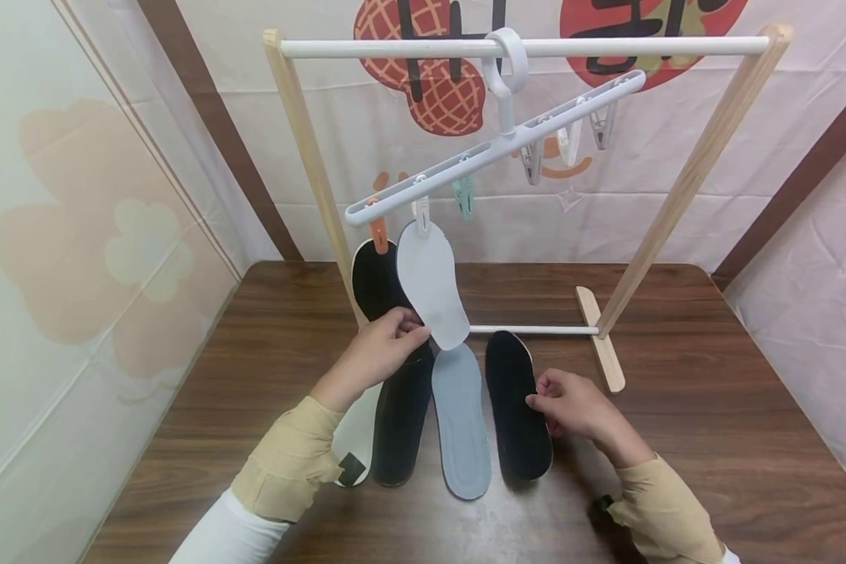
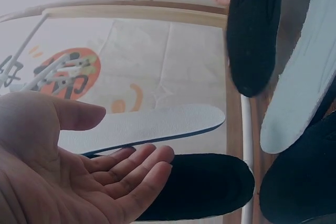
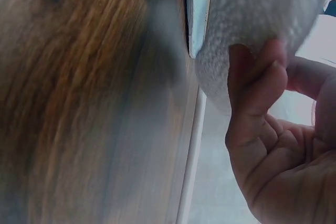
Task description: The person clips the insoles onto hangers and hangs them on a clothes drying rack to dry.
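Observation:
My right hand (image 1: 571, 403) pinches a black insole (image 1: 515, 415) by its right edge; the right wrist view shows the pale textured underside (image 3: 252, 24) of it. A white insole (image 1: 433, 282) hangs from a white clip, and a black insole (image 1: 374, 282) hangs beside it from an orange clip (image 1: 378, 233). My left hand (image 1: 381, 345) is at their lower part. In the left wrist view its fingers (image 2: 139, 174) are loosely bent, the thumb apart from them. A grey insole (image 1: 461, 423), another black insole (image 1: 402, 423) and a white insole (image 1: 359, 427) lie on the table.
A white clip hanger (image 1: 507, 141) hangs tilted, left end low, from the bar (image 1: 627, 47) of a wooden-legged rack. A green clip (image 1: 464, 196) and several pale clips hang from it. The rack's right foot (image 1: 601, 341) stands on the brown table (image 1: 705, 439).

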`<state>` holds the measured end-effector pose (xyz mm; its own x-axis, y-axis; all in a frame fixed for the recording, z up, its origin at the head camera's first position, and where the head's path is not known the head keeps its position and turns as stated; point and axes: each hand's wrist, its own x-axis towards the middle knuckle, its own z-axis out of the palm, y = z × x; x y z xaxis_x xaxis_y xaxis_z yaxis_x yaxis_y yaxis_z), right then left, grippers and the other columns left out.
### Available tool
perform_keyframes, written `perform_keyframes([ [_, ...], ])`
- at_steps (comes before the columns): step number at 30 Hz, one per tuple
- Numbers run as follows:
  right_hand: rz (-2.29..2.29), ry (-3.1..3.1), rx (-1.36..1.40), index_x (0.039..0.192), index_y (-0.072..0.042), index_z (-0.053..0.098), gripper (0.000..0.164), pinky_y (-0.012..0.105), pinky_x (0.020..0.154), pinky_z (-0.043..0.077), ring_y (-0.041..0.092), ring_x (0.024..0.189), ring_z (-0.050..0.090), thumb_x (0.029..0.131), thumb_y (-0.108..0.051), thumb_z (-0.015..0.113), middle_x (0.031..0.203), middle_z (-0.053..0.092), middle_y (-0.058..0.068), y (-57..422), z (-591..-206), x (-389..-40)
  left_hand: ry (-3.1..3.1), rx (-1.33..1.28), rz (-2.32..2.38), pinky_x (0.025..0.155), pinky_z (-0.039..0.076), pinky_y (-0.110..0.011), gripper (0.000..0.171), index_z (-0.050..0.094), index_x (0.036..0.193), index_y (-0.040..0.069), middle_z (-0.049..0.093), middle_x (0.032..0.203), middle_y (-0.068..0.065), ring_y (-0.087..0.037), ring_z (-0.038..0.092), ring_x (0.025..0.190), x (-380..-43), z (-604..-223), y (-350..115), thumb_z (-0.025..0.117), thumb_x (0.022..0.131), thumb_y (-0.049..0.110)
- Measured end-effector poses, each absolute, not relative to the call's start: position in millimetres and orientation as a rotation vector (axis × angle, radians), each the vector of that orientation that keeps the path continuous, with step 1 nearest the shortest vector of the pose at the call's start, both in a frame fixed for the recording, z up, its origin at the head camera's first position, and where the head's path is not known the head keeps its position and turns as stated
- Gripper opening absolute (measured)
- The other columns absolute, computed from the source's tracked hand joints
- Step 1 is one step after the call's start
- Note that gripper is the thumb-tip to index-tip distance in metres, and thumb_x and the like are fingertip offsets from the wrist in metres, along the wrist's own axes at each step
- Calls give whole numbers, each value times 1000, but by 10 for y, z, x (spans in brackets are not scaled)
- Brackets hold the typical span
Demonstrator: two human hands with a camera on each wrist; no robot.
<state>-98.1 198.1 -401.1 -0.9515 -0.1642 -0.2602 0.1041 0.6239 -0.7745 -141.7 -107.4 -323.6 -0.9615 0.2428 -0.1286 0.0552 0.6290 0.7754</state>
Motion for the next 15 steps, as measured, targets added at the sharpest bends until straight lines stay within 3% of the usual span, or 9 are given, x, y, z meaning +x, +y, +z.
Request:
perform_keyframes([
  [5, -1240, 2571, -3, 97, -5, 60, 19, 31, 56, 49, 15, 58, 57, 93, -19, 71, 72, 63, 0, 2010, -4022, -977, 2635, 237, 1200, 88, 56, -43, 37, 60, 127, 5, 68, 118, -13, -27, 63, 103, -1399, -3242, -1070, 60, 102, 32],
  [11, -1178, 2643, -62, 117, 3, 63, 39, 31, 70, 46, 13, 72, 57, 91, -24, 73, 81, 65, 0, 2044, -4001, -967, 2605, 224, 1192, 85, 57, -41, 35, 62, 126, 7, 70, 110, -10, -25, 65, 98, -1376, -3245, -1069, 61, 102, 32],
  [15, -1160, 2660, -88, 118, 4, 65, 41, 32, 74, 44, 14, 78, 55, 91, -25, 74, 81, 61, -2, 2054, -3984, -953, 2594, 243, 1188, 85, 56, -41, 34, 63, 126, 8, 70, 109, -8, -23, 66, 98, -1364, -3244, -1060, 61, 101, 31],
])
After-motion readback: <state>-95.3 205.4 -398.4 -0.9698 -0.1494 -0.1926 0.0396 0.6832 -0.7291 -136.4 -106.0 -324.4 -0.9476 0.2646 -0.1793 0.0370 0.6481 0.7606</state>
